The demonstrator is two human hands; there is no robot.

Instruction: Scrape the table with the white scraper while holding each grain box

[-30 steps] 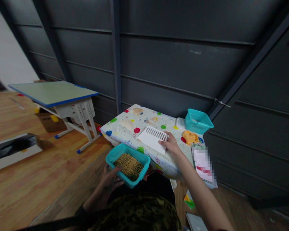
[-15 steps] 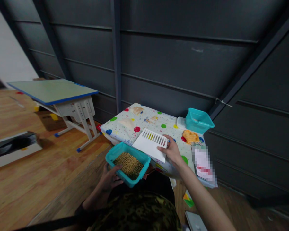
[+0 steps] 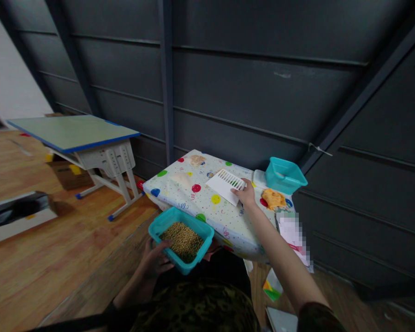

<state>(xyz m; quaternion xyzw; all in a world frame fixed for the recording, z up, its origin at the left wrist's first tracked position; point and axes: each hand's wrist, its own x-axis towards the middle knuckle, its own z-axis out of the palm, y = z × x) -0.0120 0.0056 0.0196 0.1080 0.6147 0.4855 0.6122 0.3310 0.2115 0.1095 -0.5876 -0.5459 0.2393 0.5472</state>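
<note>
My left hand [image 3: 155,260] grips the near side of a teal tub [image 3: 164,223] filled with small tan beans [image 3: 181,240], held just below the table's front edge. My right hand [image 3: 246,195] reaches out over the table and pinches the right edge of a white slotted scraper [image 3: 224,186], which lies far back on the dotted tablecloth [image 3: 193,203]. A second, smaller teal tub [image 3: 284,174] stands at the table's back right with a white block [image 3: 259,176] beside it, and an orange cloth [image 3: 273,198] lies just in front of it.
A blue-edged desk [image 3: 72,133] stands to the left on the wooden floor. A dark panelled wall [image 3: 249,87] runs close behind the table. Papers [image 3: 292,233] hang over the table's right edge, and a colourful booklet [image 3: 272,286] lies on the floor below.
My right hand first drew the white scraper toward the front edge near the bean tub, then carried it away to the back of the table. The left hand kept the tub steady.
</note>
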